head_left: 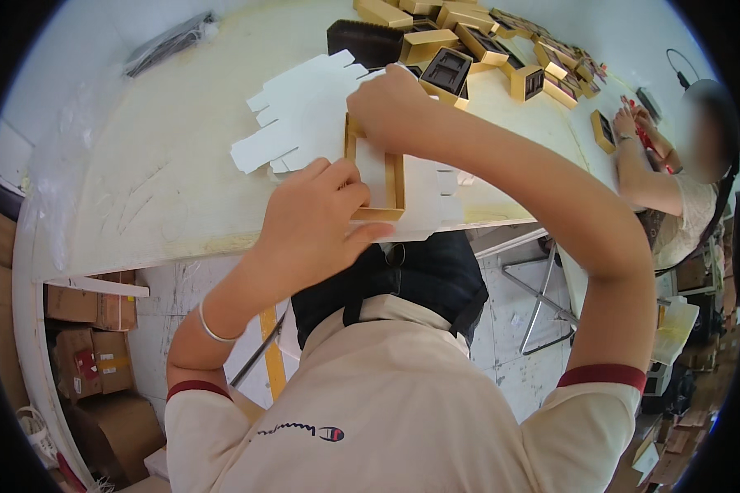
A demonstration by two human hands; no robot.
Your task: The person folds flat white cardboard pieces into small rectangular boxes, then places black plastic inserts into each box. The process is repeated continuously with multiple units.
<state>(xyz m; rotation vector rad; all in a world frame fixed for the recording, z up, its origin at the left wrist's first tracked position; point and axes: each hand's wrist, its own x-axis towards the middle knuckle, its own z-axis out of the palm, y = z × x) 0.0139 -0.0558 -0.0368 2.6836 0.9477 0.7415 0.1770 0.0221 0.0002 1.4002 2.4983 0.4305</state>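
A shallow gold-walled box [396, 185] lies at the table's near edge, its inside pale. My left hand [312, 218] grips its near left corner, with the fingers bent over the wall and the thumb along the near side. Over the far end of the box, my right hand [390, 107] is closed with its fingers curled down. Whatever those fingers pinch is hidden behind the hand. Left of the box, flat white die-cut card sheets [300, 107] with tabs overlap on the table, partly under my hands.
Many gold boxes [432, 43] with dark inserts crowd the table's far right, beside a black ridged tray [362, 43]. At the right, a co-worker's hands [627, 122] handle something red. Plastic-wrapped sheets [168, 43] lie far left. Cardboard cartons [94, 361] stand below the table.
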